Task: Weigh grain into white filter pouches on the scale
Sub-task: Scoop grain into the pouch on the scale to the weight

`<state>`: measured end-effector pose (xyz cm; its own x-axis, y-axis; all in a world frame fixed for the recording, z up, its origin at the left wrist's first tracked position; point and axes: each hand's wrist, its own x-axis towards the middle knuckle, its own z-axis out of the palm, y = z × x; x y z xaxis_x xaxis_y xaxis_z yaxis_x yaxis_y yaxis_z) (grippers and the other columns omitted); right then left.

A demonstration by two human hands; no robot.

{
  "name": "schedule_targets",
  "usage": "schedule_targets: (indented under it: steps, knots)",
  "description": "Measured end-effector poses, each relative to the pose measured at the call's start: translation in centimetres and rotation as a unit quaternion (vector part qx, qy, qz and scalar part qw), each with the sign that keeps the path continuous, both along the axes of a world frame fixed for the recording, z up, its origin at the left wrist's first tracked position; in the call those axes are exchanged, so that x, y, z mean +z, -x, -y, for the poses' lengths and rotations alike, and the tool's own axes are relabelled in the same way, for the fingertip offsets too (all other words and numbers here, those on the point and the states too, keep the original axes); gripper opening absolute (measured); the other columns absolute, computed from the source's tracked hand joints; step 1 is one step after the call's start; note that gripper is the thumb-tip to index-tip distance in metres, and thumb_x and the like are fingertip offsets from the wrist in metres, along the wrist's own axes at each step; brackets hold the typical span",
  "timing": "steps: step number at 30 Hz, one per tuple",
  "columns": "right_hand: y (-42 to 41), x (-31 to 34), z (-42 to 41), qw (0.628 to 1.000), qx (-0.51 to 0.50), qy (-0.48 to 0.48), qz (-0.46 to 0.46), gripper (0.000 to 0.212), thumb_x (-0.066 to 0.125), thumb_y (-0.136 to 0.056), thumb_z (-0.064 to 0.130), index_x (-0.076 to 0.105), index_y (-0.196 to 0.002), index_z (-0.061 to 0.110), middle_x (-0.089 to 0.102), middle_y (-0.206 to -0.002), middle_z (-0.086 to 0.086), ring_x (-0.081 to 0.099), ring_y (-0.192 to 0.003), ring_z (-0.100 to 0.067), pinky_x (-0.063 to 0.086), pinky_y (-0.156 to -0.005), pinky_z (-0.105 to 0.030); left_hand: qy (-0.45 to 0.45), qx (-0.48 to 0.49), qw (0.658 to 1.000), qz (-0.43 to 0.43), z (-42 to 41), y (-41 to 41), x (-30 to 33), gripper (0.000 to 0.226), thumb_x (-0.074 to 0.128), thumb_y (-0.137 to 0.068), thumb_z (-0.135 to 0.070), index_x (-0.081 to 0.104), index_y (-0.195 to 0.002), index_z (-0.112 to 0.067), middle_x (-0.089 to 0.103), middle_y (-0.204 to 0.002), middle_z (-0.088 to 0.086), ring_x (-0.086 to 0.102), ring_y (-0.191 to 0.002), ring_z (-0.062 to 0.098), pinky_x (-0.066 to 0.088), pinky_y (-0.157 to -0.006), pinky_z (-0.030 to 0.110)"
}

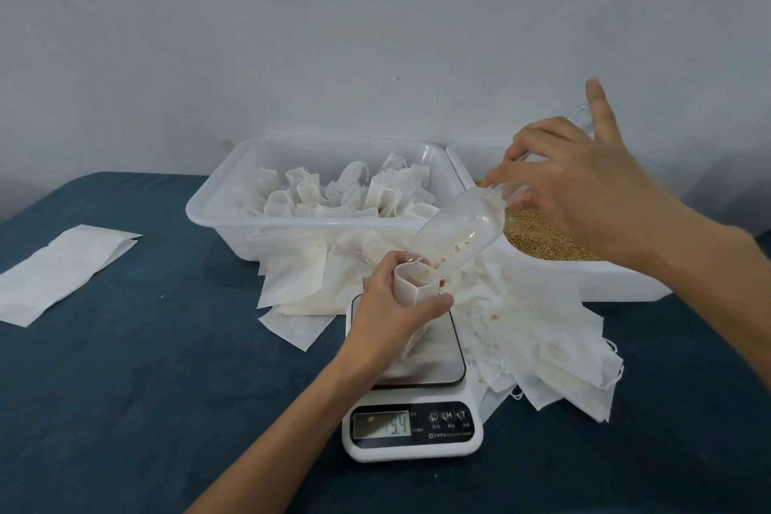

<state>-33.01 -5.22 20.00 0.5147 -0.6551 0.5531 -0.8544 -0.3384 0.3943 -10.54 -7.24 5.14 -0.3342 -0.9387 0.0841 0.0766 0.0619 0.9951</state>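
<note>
The scale [411, 428] sits nearest on the bench [125, 388]; the left hand [392, 305] has its grip clamped round an open pouch [411, 284] over the platform; the right hand [575, 196] pinches a tilted clear scoop [457, 236]; behind lies the grain [538, 236] tub [584, 284].

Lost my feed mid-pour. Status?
Left hand holds pouch open on scale. Right hand tips clear scoop, nearly empty. Nothing blocking.

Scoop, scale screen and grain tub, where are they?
clear plastic scoop [454, 230], head view, on its see-through bowl.
scale display [381, 424], head view, on the lit digits.
tub of grain [584, 284], head view, on its white front wall.
</note>
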Motion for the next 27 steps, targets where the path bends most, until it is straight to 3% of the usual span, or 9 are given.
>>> schedule_targets:
  steps: [7, 13, 16, 21, 27]
  knots:
    - [-0.7, 0.4, -0.2, 0.997, 0.037, 0.048, -0.039, 0.033, 0.084, -0.077, 0.012, 0.076, -0.108, 0.022, 0.062, -0.101, -0.006, 0.057, -0.11, -0.031, 0.007, -0.113, -0.077, 0.0, -0.002, 1.0, 0.006, 0.1, -0.2, -0.2, 0.054, 0.087, -0.07, -0.032, 0.06, -0.116, -0.024, 0.068, -0.114, 0.008, 0.067, -0.087, 0.013, 0.054, -0.073, 0.026]
    - [-1.1, 0.2, -0.3, 0.993, 0.058, 0.085, -0.059, 0.039, 0.083, -0.076, -0.001, 0.076, -0.106, 0.022, 0.062, -0.103, -0.006, 0.055, -0.114, -0.031, 0.003, -0.116, -0.074, -0.005, 0.006, 1.0, -0.001, 0.2, -0.2, -0.1, 0.061, 0.087, -0.061, -0.042, 0.061, -0.114, -0.027, 0.07, -0.113, 0.008, 0.068, -0.089, 0.015, 0.055, -0.077, 0.032]
    - [-1.0, 0.2, -0.3, 0.993, 0.062, 0.089, -0.055, 0.035, 0.082, -0.079, 0.003, 0.076, -0.107, 0.023, 0.062, -0.104, -0.005, 0.056, -0.114, -0.031, 0.003, -0.115, -0.074, -0.005, 0.009, 1.0, -0.002, 0.1, -0.1, -0.1, 0.059, 0.088, -0.064, -0.036, 0.06, -0.115, -0.025, 0.071, -0.113, 0.008, 0.068, -0.089, 0.014, 0.056, -0.078, 0.033]
    - [0.0, 0.0, -0.4, 0.996, 0.034, 0.082, 0.009, 0.03, 0.083, -0.08, 0.011, 0.077, -0.107, 0.021, 0.065, -0.103, -0.005, 0.059, -0.11, -0.033, 0.006, -0.114, -0.076, -0.015, 0.005, 1.0, -0.015, 0.1, -0.2, 0.0, 0.056, 0.086, -0.069, -0.025, 0.059, -0.118, -0.021, 0.073, -0.113, 0.016, 0.07, -0.091, 0.02, 0.058, -0.081, 0.039]
    - [3.2, -1.7, -0.1, 0.984, -0.042, -0.011, 0.171, 0.027, 0.078, -0.085, 0.022, 0.073, -0.111, 0.026, 0.063, -0.106, 0.002, 0.055, -0.114, -0.025, 0.001, -0.12, -0.065, -0.011, 0.012, 1.0, -0.005, -0.2, -0.1, 0.3, 0.057, 0.087, -0.069, -0.026, 0.06, -0.119, -0.021, 0.073, -0.113, 0.015, 0.07, -0.094, 0.023, 0.058, -0.084, 0.042]
